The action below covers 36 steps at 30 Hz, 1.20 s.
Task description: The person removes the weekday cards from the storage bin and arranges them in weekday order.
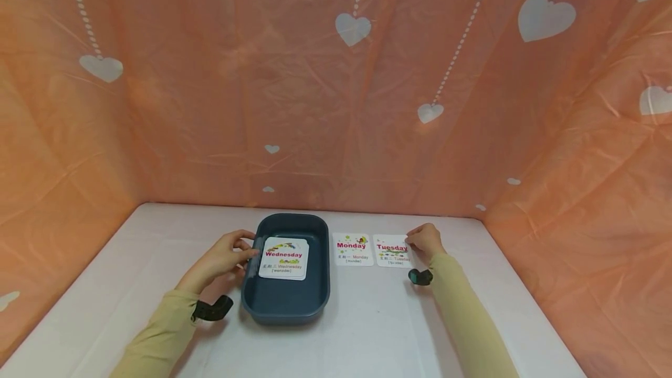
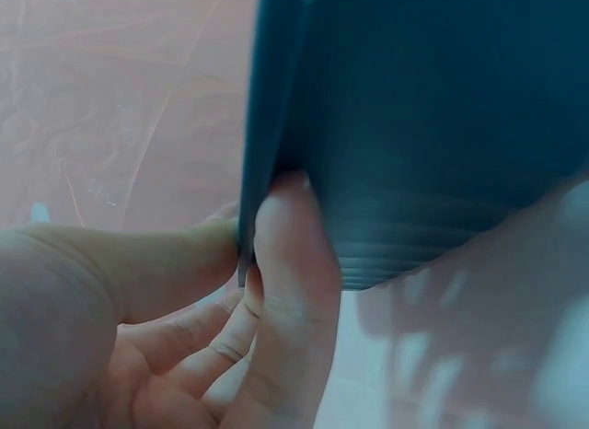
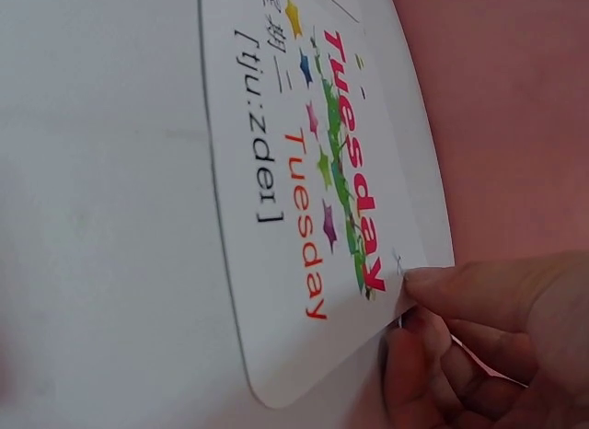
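Note:
My left hand (image 1: 228,256) pinches the left rim of a dark blue tray (image 1: 286,305), thumb on one side of the wall and a finger on the other in the left wrist view. Inside the tray lies a stack of cards with a Wednesday card (image 1: 284,267) on top. To the right of the tray, a Monday card (image 1: 353,258) lies flat on the table. Beside it is a Tuesday card (image 3: 285,171), whose right edge my right hand (image 1: 426,240) pinches between thumb and fingers. Part of that edge is hidden by the fingers.
The white table (image 1: 367,331) carries the tray and cards. An orange curtain (image 1: 294,104) with white hearts hangs behind and along both sides. Each wrist wears a black band, the left band (image 1: 212,310) close to the tray's left side.

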Available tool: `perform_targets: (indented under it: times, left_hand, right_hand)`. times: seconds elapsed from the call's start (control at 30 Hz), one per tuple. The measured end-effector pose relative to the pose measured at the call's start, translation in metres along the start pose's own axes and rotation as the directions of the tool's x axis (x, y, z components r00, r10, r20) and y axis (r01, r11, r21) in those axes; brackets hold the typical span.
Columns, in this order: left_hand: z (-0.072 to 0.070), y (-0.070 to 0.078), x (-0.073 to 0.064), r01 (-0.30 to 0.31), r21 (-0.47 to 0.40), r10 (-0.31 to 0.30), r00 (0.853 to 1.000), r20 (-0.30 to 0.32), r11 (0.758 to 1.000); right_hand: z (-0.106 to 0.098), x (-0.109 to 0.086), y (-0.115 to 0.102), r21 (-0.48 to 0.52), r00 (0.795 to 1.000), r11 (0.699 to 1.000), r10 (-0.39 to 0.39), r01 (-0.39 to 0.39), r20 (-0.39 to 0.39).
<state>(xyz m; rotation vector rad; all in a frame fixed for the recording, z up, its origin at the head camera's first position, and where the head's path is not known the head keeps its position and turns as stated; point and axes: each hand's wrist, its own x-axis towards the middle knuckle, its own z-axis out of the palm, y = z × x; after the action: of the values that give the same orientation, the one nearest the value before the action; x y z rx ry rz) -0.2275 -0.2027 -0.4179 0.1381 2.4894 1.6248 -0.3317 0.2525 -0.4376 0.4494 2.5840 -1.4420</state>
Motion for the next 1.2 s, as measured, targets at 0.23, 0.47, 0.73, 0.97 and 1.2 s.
perform_targets:
  times: [0.23,0.47,0.73,0.97,1.2]
  left_hand:
    - [-0.0004,-0.0003,0.0002,-0.009,-0.003,0.009,1.000,-0.005,1.000]
    - [-0.0014,0.0003,-0.0017,0.005,-0.015,-0.005,1.000,0.003,1.000]
    - [-0.0008,0.0003,-0.0018,-0.002,-0.006,0.002,1.000,-0.006,1.000]
    - [0.0004,-0.0011,0.0006,-0.016,-0.007,0.016,1.000,-0.007,1.000]
    - [0.0003,-0.0012,-0.0010,0.000,-0.017,0.000,1.000,-0.006,1.000]
  right_hand:
    - [-0.0012,-0.0001,0.0006,-0.016,1.000,1.000,-0.007,0.007,-0.003]
    - [-0.0010,-0.0013,-0.0015,-0.018,1.000,1.000,-0.017,0.017,-0.008]
    - [0.0002,-0.0022,-0.0006,-0.024,0.999,0.999,-0.039,0.038,-0.030]
    - [-0.0025,-0.0015,0.0035,0.021,0.998,0.998,-0.059,0.060,-0.020]
    - [-0.0076,-0.0080,-0.0008,0.048,0.998,0.997,-0.057,0.055,0.023]
